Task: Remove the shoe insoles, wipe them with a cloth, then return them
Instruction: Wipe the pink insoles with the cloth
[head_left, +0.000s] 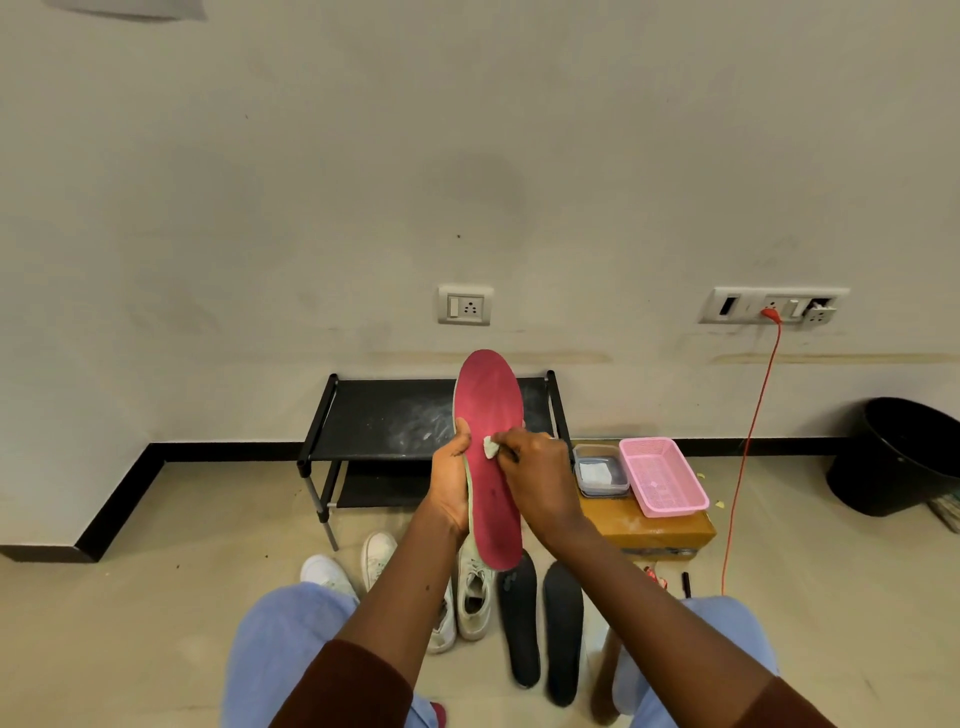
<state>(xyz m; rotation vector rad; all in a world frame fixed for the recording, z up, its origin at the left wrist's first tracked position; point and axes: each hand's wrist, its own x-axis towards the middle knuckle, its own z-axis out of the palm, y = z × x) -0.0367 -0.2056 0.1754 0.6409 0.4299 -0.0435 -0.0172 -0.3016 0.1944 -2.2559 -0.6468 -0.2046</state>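
2 hands meet at centre of my feed: the left hand grips the red insole by its 9 o'clock edge, the right hand pinches a pale cloth against its face. 2 black insoles lie on the floor at 6 o'clock, white shoes at 7.
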